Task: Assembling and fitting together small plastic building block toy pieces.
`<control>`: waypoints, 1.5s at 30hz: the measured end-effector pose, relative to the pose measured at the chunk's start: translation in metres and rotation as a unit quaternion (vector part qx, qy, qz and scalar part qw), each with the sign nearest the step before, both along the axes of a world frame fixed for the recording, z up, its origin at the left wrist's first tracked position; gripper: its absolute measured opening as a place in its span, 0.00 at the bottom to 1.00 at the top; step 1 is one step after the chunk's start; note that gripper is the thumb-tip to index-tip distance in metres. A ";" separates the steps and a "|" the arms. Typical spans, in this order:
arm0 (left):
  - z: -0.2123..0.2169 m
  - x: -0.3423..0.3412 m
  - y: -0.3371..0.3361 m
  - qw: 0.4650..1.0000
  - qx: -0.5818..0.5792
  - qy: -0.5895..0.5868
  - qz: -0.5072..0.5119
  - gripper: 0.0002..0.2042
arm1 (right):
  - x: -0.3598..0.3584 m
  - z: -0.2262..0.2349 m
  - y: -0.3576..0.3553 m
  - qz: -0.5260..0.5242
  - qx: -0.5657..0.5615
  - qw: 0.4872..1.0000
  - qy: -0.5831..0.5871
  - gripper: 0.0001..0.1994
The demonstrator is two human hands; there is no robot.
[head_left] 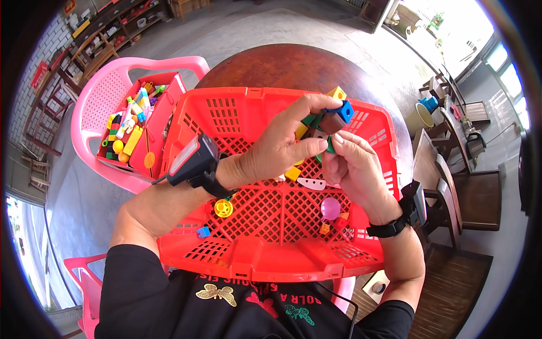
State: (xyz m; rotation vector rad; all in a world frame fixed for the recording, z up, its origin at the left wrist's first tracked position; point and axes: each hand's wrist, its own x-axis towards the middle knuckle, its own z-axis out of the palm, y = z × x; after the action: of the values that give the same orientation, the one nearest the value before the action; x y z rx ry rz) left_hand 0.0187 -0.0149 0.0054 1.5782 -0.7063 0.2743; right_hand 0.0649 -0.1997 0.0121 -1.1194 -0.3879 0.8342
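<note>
1. While both hands work above the red basket (271, 254), the left hand (276, 150) and right hand (353, 164) pinch a block cluster (327, 124).
2. A loose grip could drop blocks into the basket.

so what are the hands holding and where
Both hands, left hand and right hand, grip a small cluster of toy blocks; fingers pinch its sides and underside above the red basket.

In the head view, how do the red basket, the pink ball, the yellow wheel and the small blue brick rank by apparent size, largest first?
1. red basket, by far the largest.
2. pink ball.
3. yellow wheel, only slightly smaller than the ball; this pair is close.
4. small blue brick, the smallest.
All three small pieces lie on the basket floor, so nearness hardly distorts them.
</note>
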 end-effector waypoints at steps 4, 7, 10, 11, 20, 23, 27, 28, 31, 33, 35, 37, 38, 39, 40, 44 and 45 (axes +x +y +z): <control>-0.002 0.013 0.004 0.983 -0.107 0.148 -0.034 0.21 | 0.012 -0.006 -0.001 -0.017 -0.020 1.000 0.011 0.09; -0.010 0.021 0.014 0.936 -0.214 0.263 -0.096 0.19 | 0.020 -0.014 0.001 -0.013 -0.037 0.999 0.006 0.10; -0.011 0.021 0.014 0.907 -0.265 0.315 -0.086 0.17 | 0.022 -0.019 0.003 -0.013 -0.070 0.997 -0.005 0.14; -0.012 0.022 0.014 0.900 -0.259 0.341 -0.074 0.16 | 0.022 -0.021 0.003 -0.019 -0.085 0.996 -0.009 0.16; -0.025 0.027 0.021 0.896 -0.248 0.367 0.028 0.19 | 0.029 -0.025 0.002 -0.028 -0.098 0.989 -0.104 0.17; -0.030 0.027 0.022 0.930 -0.207 0.300 0.045 0.22 | 0.028 -0.024 0.004 -0.026 -0.099 0.992 -0.074 0.13; -0.034 0.032 0.022 0.904 -0.249 0.348 -0.022 0.23 | 0.035 -0.026 0.000 0.006 -0.129 0.985 -0.114 0.07; -0.029 0.028 0.020 0.896 -0.253 0.366 -0.006 0.21 | 0.035 -0.027 0.000 0.016 -0.133 0.984 -0.119 0.05; -0.029 0.031 0.024 0.899 -0.262 0.349 -0.042 0.17 | 0.038 -0.027 0.001 -0.003 -0.152 0.975 -0.162 0.06; -0.031 0.034 0.029 0.908 -0.249 0.333 -0.043 0.14 | 0.048 -0.034 0.001 0.002 -0.246 0.929 -0.278 0.07; -0.034 0.039 0.033 0.920 -0.223 0.321 -0.029 0.14 | 0.060 -0.051 -0.012 0.025 -0.328 0.810 -0.486 0.07; -0.029 0.035 0.034 0.907 -0.233 0.350 -0.022 0.14 | 0.055 -0.056 -0.011 0.101 -0.471 0.617 -0.622 0.09; -0.024 0.032 0.034 0.895 -0.240 0.375 -0.014 0.14 | 0.056 -0.062 -0.013 0.105 -0.472 0.618 -0.620 0.09; -0.021 0.029 0.031 0.893 -0.247 0.376 -0.001 0.15 | 0.058 -0.069 -0.017 0.142 -0.475 0.605 -0.623 0.09; -0.021 0.029 0.030 0.892 -0.249 0.377 0.000 0.15 | 0.061 -0.075 -0.020 0.178 -0.478 0.591 -0.626 0.08; -0.024 0.029 0.031 0.891 -0.273 0.361 -0.028 0.13 | 0.060 -0.077 -0.019 0.191 -0.481 0.601 -0.609 0.09; -0.024 0.030 0.030 0.897 -0.271 0.346 -0.032 0.13 | 0.059 -0.076 -0.019 0.202 -0.467 0.618 -0.600 0.11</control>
State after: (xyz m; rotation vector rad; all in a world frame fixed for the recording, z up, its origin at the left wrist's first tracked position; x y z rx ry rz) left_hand 0.0487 0.0154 -0.0187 1.0010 -0.0946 -0.1418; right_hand 0.1238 -0.2188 -0.0636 -2.6318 -1.4831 0.4976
